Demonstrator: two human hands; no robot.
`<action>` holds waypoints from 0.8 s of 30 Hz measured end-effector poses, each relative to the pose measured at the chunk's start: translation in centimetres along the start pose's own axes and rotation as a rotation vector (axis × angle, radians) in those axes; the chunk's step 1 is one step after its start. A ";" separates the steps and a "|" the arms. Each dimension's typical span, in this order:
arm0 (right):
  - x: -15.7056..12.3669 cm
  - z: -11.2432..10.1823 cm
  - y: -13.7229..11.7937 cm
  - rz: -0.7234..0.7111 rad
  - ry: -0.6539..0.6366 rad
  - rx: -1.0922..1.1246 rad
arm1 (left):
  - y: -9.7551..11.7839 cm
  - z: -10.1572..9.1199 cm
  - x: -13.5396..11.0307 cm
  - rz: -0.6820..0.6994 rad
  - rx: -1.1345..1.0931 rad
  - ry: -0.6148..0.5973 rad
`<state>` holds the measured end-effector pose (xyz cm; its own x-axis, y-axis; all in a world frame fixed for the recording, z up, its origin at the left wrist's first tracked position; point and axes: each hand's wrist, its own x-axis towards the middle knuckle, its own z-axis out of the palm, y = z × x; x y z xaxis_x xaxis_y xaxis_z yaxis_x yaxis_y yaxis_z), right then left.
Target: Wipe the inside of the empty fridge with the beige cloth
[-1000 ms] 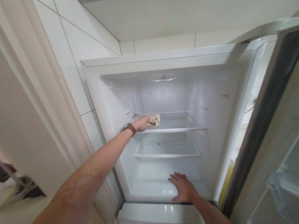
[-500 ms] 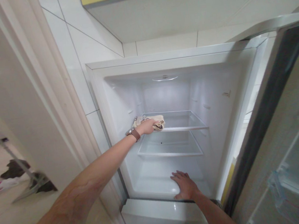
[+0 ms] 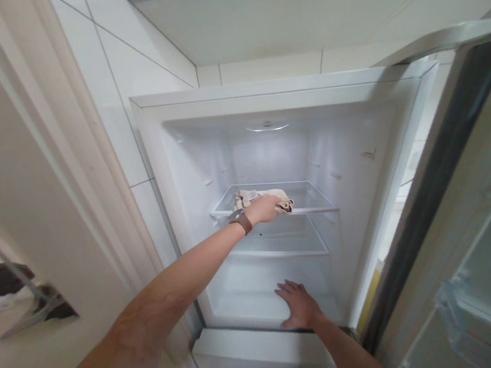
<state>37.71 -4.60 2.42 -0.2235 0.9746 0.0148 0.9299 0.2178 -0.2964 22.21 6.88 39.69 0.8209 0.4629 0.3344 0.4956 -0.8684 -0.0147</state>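
Observation:
My left hand [image 3: 263, 208], with a watch [image 3: 241, 219] on its wrist, grips a crumpled cream cloth with dark markings [image 3: 283, 196]. The cloth lies against the front edge of the upper glass shelf [image 3: 315, 209] inside an open fridge [image 3: 262, 103]. Lower down, my right hand [image 3: 300, 305] has its fingers spread near the front of the fridge floor [image 3: 246, 303] and holds nothing. Whether its palm rests on that floor I cannot tell. A second glass shelf [image 3: 281, 254] sits between the two hands.
The fridge door [image 3: 457, 229] with clear door bins [image 3: 462, 312] stands open on the right. A pale door frame [image 3: 104, 195] runs close along the left. Above hangs a cabinet [image 3: 296, 10]. A dustpan [image 3: 42, 313] is on the floor at far left.
My left hand has slid the cloth to the right along the upper shelf's front edge. My right hand has stayed in nearly the same place; the view has shifted slightly.

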 end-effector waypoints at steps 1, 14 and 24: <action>0.0 0.0 0.0 0.000 -0.002 -0.002 | 0.0 0.0 0.3 0.010 -0.004 -0.009; -0.4 -1.0 -0.7 0.007 -0.033 -0.016 | -1.3 0.2 2.6 0.009 0.002 -0.076; -0.3 -1.0 -0.8 0.008 -0.036 -0.019 | -1.3 -0.2 3.5 -0.052 -0.027 -0.108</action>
<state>37.34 -4.98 3.57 -0.2262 0.9738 -0.0215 0.9368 0.2115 -0.2785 24.34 9.62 41.06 0.8209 0.5225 0.2303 0.5316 -0.8466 0.0258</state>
